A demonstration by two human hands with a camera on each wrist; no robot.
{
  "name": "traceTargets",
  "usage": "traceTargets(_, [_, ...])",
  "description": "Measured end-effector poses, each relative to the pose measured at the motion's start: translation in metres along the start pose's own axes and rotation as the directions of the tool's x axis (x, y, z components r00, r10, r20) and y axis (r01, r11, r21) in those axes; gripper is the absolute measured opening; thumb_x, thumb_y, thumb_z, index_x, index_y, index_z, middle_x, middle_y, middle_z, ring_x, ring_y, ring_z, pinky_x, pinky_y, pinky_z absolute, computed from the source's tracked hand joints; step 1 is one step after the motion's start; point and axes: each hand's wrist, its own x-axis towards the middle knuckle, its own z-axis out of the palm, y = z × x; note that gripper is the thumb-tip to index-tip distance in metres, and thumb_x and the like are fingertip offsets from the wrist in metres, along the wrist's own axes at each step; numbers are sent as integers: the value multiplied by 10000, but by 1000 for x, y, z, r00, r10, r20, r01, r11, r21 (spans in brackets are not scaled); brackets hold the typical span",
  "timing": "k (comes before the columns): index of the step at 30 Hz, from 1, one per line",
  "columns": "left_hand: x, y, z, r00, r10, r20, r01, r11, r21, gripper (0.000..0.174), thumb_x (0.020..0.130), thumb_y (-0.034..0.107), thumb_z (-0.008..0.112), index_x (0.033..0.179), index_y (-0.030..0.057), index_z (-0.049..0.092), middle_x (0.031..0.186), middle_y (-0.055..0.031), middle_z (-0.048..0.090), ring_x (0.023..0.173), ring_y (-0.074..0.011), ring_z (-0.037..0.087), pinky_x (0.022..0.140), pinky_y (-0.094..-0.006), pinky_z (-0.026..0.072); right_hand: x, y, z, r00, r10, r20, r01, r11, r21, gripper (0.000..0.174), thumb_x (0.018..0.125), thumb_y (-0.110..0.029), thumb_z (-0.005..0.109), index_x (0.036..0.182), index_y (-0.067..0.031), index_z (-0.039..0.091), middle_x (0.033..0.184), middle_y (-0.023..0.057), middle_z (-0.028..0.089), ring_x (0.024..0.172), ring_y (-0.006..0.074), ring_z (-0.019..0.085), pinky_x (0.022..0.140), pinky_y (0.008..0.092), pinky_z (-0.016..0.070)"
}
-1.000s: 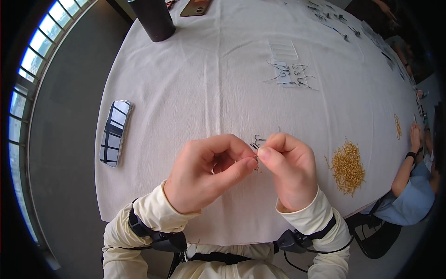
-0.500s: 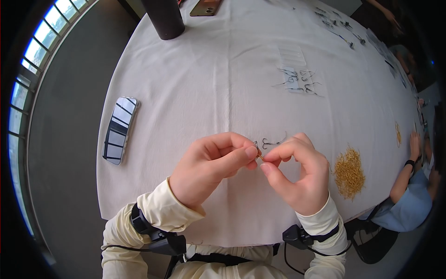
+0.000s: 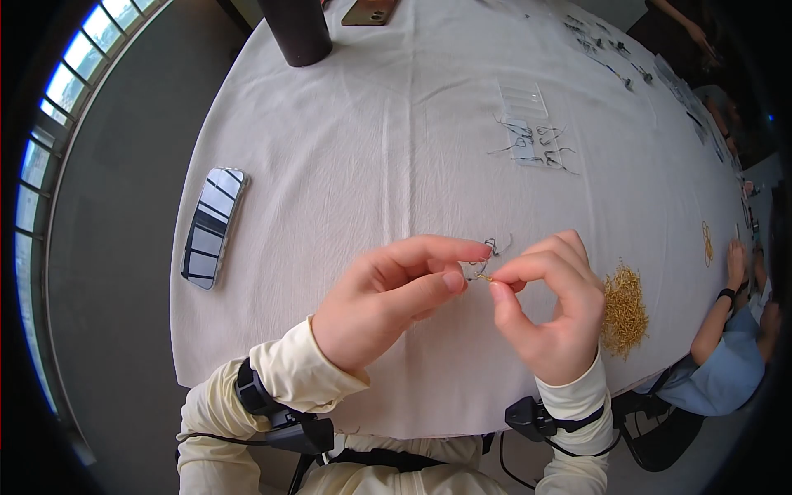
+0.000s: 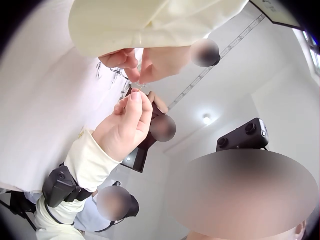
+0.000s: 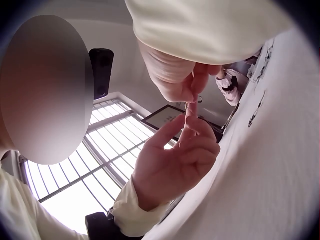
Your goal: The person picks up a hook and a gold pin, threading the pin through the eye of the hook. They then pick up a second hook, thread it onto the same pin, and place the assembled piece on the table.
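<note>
My left hand (image 3: 388,297) is over the front middle of the cloth, index finger stretched forward above the thumb. At its thumb tip it holds a small dark fishing hook (image 3: 474,266), partly hidden by the fingers. Opposite it, my right hand (image 3: 557,309) pinches a tiny gold metal piece (image 3: 484,278) between thumb and index finger, right at the hook. Both hands' fingertips also come close together in the right wrist view, around the small piece. Just beyond them lies another dark hook (image 3: 493,245) on the cloth.
A heap of small gold pieces (image 3: 625,318) lies right of my right hand. Farther back is a clear plastic case (image 3: 524,103) with several hooks about it. A phone (image 3: 214,229) lies left; a dark cup (image 3: 297,33) stands behind. Another person's arm (image 3: 724,285) rests at right.
The hands have drawn slightly apart and to the right. My left index finger has straightened away from the thumb, and the gold piece now shows at my right fingertips.
</note>
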Motion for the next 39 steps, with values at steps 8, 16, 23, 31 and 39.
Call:
traceTargets(8, [0,4,-5,997,-39,72,37,999,39,334,975,64,538,1298,12,609,1013,25,628,825,-28,473,709,-203,379,1,1,-4,1000,10,20,-10,1000,19,134,705,25,709,786,-73,667,750,19,616,739,201,538,678,316,446])
traceTargets(16, [3,4,-8,978,179,109,-209,876,435,244,981,91,574,1191,31,683,1025,-1,601,823,-40,478,718,-204,378,2,6,-12,989,74,128,-101,971,215,116,738,27,659,817,-58,665,783,25,622,780,178,518,731,307,424])
traceTargets(23, [3,4,-8,964,212,161,-265,816,514,167,894,104,690,1051,95,747,955,19,553,720,-74,375,663,-226,336,2,6,-14,923,250,293,-364,814,453,69,772,-34,629,834,-52,653,791,13,602,799,136,476,760,289,343])
traceTargets(31, [5,3,-7,959,228,166,-282,801,528,113,849,134,737,955,93,733,914,24,554,720,-78,360,651,-233,322,1,9,-14,908,272,318,-401,781,478,68,772,-74,630,831,-48,652,794,12,597,794,123,475,757,289,335])
traceTargets(39, [5,3,-9,984,44,170,-104,927,361,99,922,130,662,956,39,682,950,2,580,834,-76,498,741,-242,415,1,8,-17,903,283,324,-412,784,464,62,774,-59,631,831,-52,655,799,9,606,804,125,478,761,290,337])
